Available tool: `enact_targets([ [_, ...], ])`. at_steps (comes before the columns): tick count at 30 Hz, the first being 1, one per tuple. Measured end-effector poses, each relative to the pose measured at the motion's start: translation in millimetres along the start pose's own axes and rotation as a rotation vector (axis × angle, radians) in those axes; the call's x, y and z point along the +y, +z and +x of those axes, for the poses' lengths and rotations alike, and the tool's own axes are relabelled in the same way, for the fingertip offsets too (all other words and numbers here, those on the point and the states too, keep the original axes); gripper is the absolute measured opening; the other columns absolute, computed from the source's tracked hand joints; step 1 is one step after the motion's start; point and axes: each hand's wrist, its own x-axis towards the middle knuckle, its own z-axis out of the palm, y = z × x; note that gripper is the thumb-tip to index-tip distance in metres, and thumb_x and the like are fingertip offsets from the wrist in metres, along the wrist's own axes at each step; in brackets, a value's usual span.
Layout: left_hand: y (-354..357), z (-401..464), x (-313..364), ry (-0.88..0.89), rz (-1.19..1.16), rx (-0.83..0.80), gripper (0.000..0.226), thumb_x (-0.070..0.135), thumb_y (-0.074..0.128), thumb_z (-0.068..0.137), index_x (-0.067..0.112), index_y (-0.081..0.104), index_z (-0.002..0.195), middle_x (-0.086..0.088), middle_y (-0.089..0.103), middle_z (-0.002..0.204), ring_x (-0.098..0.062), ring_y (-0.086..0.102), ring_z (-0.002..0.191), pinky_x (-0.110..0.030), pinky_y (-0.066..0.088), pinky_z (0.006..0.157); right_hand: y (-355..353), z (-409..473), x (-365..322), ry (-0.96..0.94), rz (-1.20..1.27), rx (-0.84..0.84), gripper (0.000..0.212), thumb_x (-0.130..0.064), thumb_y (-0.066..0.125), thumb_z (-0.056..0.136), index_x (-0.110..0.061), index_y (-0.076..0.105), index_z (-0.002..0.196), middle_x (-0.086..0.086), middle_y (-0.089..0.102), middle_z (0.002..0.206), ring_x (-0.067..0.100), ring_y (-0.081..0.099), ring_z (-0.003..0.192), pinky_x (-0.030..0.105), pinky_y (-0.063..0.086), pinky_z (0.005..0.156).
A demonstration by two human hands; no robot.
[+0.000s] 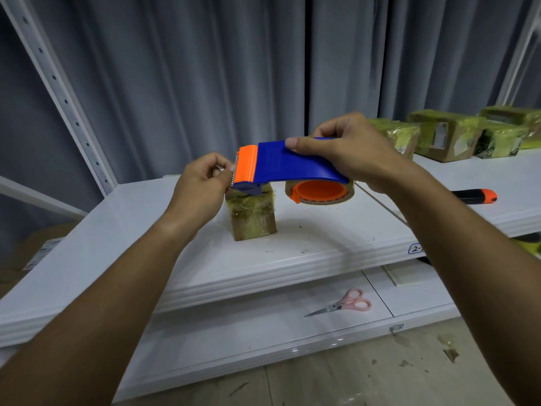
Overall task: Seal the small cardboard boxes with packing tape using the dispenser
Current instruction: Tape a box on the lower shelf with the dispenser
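From the head camera: your right hand (348, 150) is wrapped over the blue body of the tape dispenser (289, 165), thumb laid along its top, fingers curled round the far side. Your left hand (202, 183) pinches at the serrated orange cutter end, at nine o'clock from the dispenser; it looks to be on the loose tape end, though the tape itself is too clear to make out. The small cardboard box (253, 216) stands on the upper shelf (292, 256) directly beneath the cutter, at six o'clock from it, already heavily wrapped in yellowish tape.

To do this step well, I judge you should draw the tape end out straight, keeping it taut so it doesn't fold onto itself, then lay it on the box's top seam and press down before pulling the dispenser across. Keep your left fingertips off the teeth.

Writing: a handwritten tag on the shelf edge at three o'clock begins "2-"; the rest is cut off. White labels on the taped boxes (448, 136) at two o'clock are too small to read. No brand shows on the dispenser.
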Motion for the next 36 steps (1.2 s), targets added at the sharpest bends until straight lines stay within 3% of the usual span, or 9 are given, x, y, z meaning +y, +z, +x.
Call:
enact_targets([
  [6,-1.0,-0.6,-1.9,-0.005,-0.017,0.032,0.023,0.024,0.06,0.099,0.027,0.064,0.076,0.006,0.062,0.071,-0.008,0.057,0.07,-0.027,0.044,0.066,-8.4,1.0,2.2,0.014,-0.011,-0.016,0.052,-0.073,0.063,0.063,-0.025,0.071,0.08,-0.018,0.073,0.073,0.0,0.07,0.071,0.014,0.05,0.052],
  [12,3.1,1.7,-4.4,-0.005,-0.027,0.029,0.023,0.023,0.061,0.098,0.025,0.064,0.076,0.014,0.06,0.062,-0.011,0.057,0.07,-0.027,0.041,0.064,-11.3,3.2,6.0,0.018,-0.052,-0.039,0.049,-0.072,0.065,0.067,-0.025,0.072,0.081,-0.016,0.073,0.074,0.003,0.071,0.074,0.021,0.057,0.059],
  [17,-14.2,4.9,-19.8,-0.065,-0.066,0.113,0.021,0.022,0.064,0.096,0.023,0.066,0.075,0.011,0.066,0.067,-0.007,0.059,0.067,-0.024,0.044,0.063,-26.5,0.3,11.3,0.023,-0.053,0.003,0.056,-0.075,0.063,0.062,-0.022,0.071,0.079,-0.011,0.073,0.072,0.007,0.071,0.068,0.027,0.055,0.062],
  [21,-20.1,3.3,-32.5,-0.079,-0.028,0.036,0.018,0.026,0.064,0.096,0.025,0.067,0.079,0.013,0.068,0.068,-0.002,0.061,0.063,-0.027,0.046,0.065,-31.3,-5.2,17.5,0.041,-0.112,0.015,0.061,-0.078,0.061,0.059,-0.021,0.072,0.078,-0.01,0.073,0.072,0.016,0.07,0.071,0.033,0.056,0.065],
  [29,-9.0,-3.7,-39.0,-0.063,0.111,-0.043,0.02,0.039,0.062,0.097,0.022,0.067,0.088,0.013,0.072,0.073,0.001,0.063,0.06,-0.026,0.043,0.061,-30.4,-1.7,21.9,0.079,-0.183,0.004,0.053,-0.077,0.065,0.062,-0.025,0.071,0.072,-0.018,0.07,0.068,0.014,0.068,0.07,0.027,0.049,0.057],
  [36,-6.7,-4.3,-38.4,-0.06,0.193,-0.032,0.029,0.041,0.061,0.097,0.015,0.066,0.084,0.005,0.072,0.076,-0.012,0.067,0.072,-0.028,0.048,0.066,-24.7,3.6,28.1,0.064,-0.198,0.033,0.051,-0.072,0.068,0.069,-0.022,0.072,0.074,-0.009,0.069,0.069,0.015,0.067,0.071,0.026,0.046,0.057],
])
